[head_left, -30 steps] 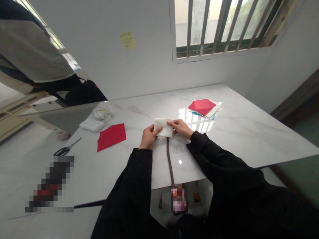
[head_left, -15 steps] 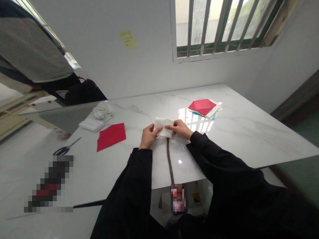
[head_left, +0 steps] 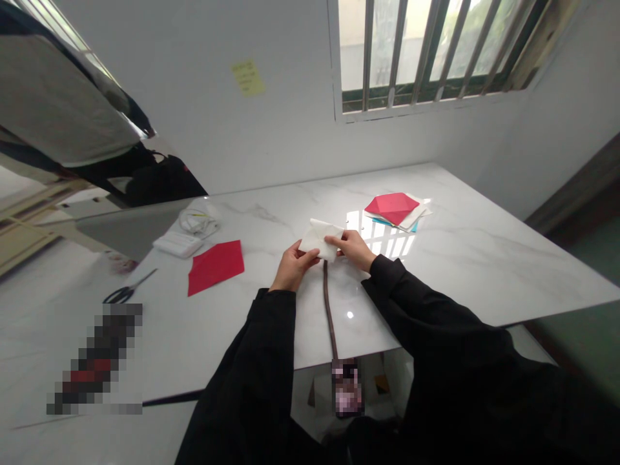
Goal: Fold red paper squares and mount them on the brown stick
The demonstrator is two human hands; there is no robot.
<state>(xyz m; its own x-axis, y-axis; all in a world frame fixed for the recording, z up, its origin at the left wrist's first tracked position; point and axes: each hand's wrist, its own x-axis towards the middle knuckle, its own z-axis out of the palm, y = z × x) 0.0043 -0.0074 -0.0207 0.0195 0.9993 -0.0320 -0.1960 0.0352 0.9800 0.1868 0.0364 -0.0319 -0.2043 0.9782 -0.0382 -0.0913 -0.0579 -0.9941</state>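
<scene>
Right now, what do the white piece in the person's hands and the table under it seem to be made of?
The white piece, held by the left hand and right hand, looks like thin matte paper: it bends softly and shows folded edges, though it could be tissue. The table looks like polished marble or a marble-look slab: white with grey veins, glossy enough to mirror the window bars.

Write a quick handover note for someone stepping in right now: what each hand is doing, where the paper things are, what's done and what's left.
Left hand: pinching the near left edge of the white paper.
Right hand: pinching its right edge.
The paper is folded, tilted, held over the table.
A red sheet lies flat to the left, scissors beyond it; a paper stack sits to the right.
Done: white paper partly folded.
Left: probably more folds; red sheet untouched.
</scene>
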